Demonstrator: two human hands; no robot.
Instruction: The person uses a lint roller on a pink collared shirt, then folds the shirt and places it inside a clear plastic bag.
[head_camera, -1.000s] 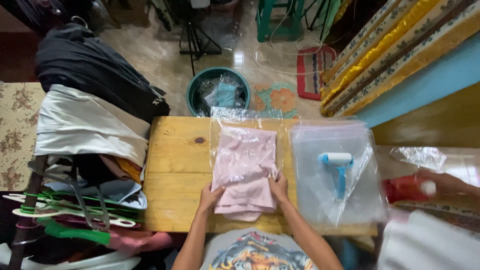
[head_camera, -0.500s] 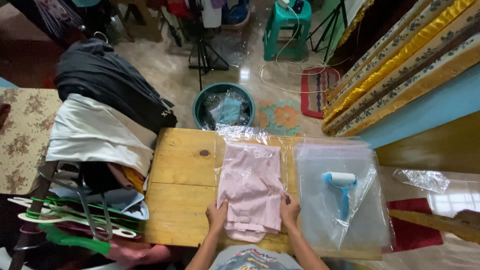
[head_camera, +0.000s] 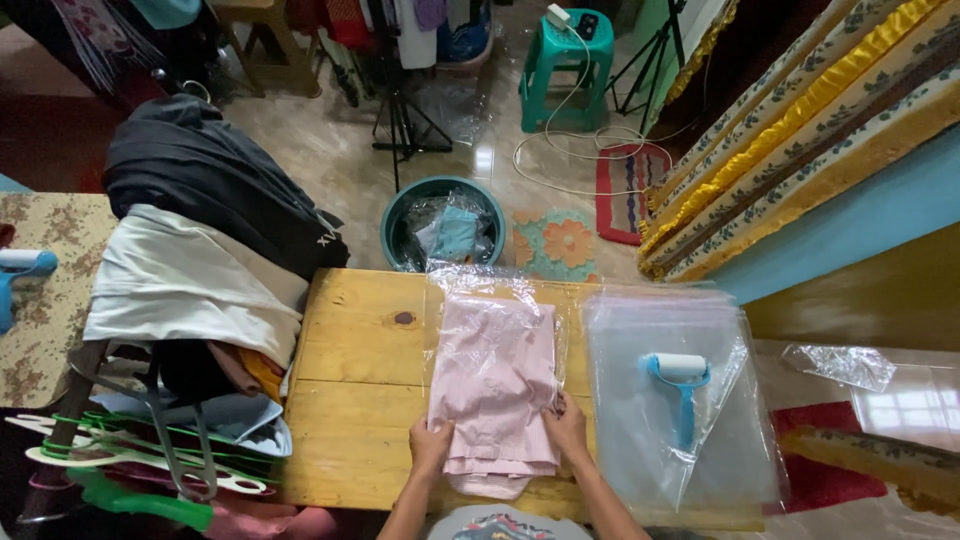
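1. Nearest the person, at the front edge of the wooden desk (head_camera: 350, 400), both hands grip the lower end of a folded pink garment (head_camera: 497, 385). The left hand (head_camera: 430, 445) pinches its near left corner with fingers closed on the cloth; the right hand (head_camera: 566, 425) has its fingers curled onto the near right edge.
2. Over the garment's far part lies a clear plastic bag (head_camera: 480, 290), which seems to cover most of the cloth already, while the near hem still pokes out bare. To my eye the bagging is well along but not finished, and the open end is not yet closed.
3. Right of the garment sits a stack of clear bags (head_camera: 640, 340), unused, with a blue-handled lint roller (head_camera: 680, 385) lying on top, touched by neither hand.
4. Left of the garment, off the desk, a heap of clothes (head_camera: 190, 270) rests over hangers (head_camera: 120, 470).
5. Beyond the garment, on the floor past the desk's far edge, stands a teal bucket (head_camera: 400, 215) stuffed with crumpled plastic, and further still a teal stool (head_camera: 565, 55).
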